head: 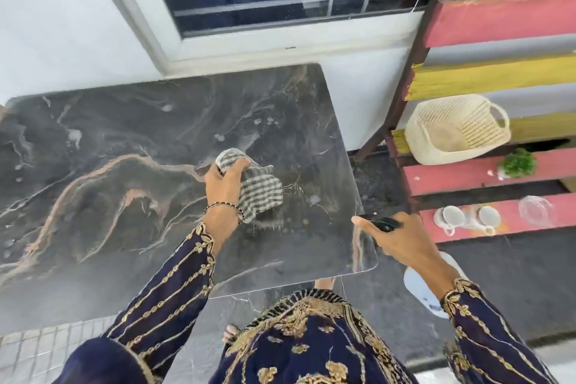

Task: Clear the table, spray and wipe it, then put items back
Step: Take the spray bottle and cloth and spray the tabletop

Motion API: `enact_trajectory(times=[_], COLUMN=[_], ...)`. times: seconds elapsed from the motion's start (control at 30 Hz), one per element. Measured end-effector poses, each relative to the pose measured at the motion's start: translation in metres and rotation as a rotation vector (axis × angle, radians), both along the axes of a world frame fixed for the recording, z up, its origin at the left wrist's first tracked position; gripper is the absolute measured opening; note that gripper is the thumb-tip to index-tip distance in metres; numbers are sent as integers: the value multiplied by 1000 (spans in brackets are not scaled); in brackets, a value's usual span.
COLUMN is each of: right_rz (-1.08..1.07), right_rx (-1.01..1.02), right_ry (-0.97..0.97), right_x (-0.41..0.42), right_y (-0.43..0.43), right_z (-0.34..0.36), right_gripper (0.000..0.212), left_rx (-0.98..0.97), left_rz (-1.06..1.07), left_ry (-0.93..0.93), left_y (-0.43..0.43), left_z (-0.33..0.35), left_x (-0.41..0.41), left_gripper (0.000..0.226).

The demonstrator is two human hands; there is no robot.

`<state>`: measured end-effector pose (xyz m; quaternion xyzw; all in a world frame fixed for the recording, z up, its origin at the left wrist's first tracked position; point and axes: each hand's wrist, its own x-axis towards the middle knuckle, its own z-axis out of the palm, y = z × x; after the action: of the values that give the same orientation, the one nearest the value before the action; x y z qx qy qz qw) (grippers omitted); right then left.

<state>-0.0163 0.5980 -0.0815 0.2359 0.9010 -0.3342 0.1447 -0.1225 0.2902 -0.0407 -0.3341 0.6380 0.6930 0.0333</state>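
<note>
The dark marble-patterned table [124, 165] has wet droplets scattered over its top. My left hand [223, 184] grips a grey-and-white checked cloth [263, 188] and presses it on the table's right half. My right hand [399, 240] is just off the table's right edge, closed around a spray bottle whose black head [381, 223] shows at my fingers. The bottle's white body [425, 287] hangs below my wrist.
A pink-and-yellow slatted shelf [498, 19] stands to the right. On it are a cream woven basket [455, 129], a small green plant [517, 164], white cups [467, 218] and a clear glass bowl [536, 210]. A wall and window lie behind the table.
</note>
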Motion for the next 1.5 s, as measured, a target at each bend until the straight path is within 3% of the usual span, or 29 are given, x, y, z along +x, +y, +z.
enact_trajectory(times=[0.17,0.53,0.7,0.77,0.87,0.93,1.07,1.2,1.3,1.5], right_rz=[-50,-220,-235,-252,-250,-260,-233,-200,-273,-360], right_rx=[-140,-362,-360,-356,-331,-340,-125,247,356,328], right_ry=[49,217,392,472,549,610,720,762,665,467], right_x=[0,-77,-124,-145,-178,-201,-241,-270,-283,-300], right_y=[-3,34,80,102,135,161,209,246,267,280], right_z=[-7,-17,-21,-21,-21,-24,-32,-45,-65,-112], right_gripper=[82,78,52,44,48,53,48,38,59,95], left_rx=[-9,-58,-57,-79,-138,-149,-183,-220,-264,-300], left_rz=[-80,-286,-385,-423,-485,-518,-557,-599,-617,-628], left_ry=[-18,-2,25,34,24,42,87,63,73,55], left_y=[15,117,188,220,262,289,326,349,359,368], left_z=[1,2,-8,-12,-16,-21,-35,-50,-62,-86], left_x=[-5,-56,-89,-104,-125,-141,-168,-187,-198,-211], left_gripper=[10,24,24,32,67,71,46,49,45,39])
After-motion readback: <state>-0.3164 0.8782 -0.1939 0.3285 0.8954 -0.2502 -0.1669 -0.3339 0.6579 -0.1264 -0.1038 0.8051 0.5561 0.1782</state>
